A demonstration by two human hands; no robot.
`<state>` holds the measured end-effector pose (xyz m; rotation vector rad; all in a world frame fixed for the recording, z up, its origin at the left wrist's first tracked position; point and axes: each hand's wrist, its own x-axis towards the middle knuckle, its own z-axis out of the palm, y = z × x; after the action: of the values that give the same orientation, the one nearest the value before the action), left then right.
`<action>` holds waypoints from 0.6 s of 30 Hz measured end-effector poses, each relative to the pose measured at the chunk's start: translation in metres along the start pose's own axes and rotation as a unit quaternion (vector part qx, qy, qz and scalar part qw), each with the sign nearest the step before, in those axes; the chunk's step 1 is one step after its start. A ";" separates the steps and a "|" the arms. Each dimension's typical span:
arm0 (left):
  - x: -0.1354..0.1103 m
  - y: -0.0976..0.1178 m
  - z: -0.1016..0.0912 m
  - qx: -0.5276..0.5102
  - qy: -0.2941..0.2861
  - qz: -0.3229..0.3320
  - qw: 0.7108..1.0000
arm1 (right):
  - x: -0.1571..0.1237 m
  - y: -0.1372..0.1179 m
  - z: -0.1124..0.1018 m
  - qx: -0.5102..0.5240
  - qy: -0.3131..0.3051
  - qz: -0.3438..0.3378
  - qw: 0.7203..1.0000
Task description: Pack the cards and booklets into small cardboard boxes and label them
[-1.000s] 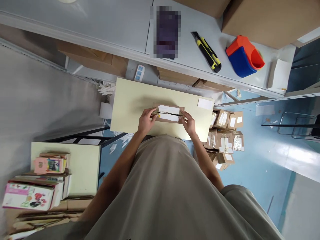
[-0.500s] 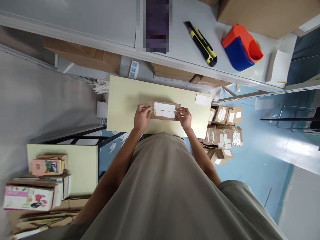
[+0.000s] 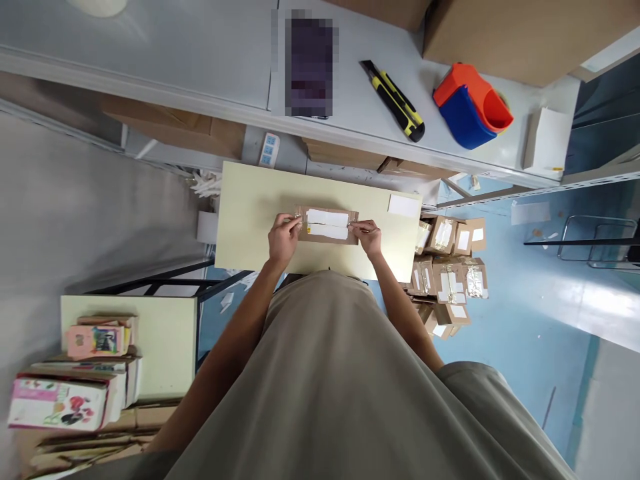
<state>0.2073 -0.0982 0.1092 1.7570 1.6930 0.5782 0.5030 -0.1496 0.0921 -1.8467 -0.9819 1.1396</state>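
Well to the left of the small cardboard box (image 3: 327, 225), flattened cartons (image 3: 60, 403) lie stacked. At the box's left end, the left hand (image 3: 283, 241) has thumb and fingertips pinched together on it; exactly which edge they nip is too small to tell. The box itself lies on the pale table (image 3: 250, 227). A lengthwise split divides its white label (image 3: 327, 217), so slitting the top looks done; that top is not spread apart and no contents show, so opening it out seems left. At the box's right end, the right hand (image 3: 369, 238) pinches likewise. Beyond the box, rightward, a utility knife (image 3: 393, 101) lies out of both hands; farther right, taped cartons (image 3: 450, 280) are piled.
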 end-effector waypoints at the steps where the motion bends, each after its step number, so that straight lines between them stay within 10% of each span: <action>1: 0.000 0.000 -0.001 0.001 -0.003 0.001 1.000 | 0.000 0.002 -0.001 0.001 -0.007 -0.001 1.000; 10: 0.002 0.015 -0.017 0.027 -0.012 0.036 0.999 | -0.008 -0.008 -0.013 0.001 -0.050 -0.051 0.997; 18: 0.040 0.152 -0.003 -0.061 -0.017 0.201 0.977 | 0.003 -0.098 -0.090 -0.137 0.079 -0.240 0.958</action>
<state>0.3182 -0.0553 0.2128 2.0169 1.2518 0.8047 0.5654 -0.1220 0.2064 -1.7343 -1.4488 0.5771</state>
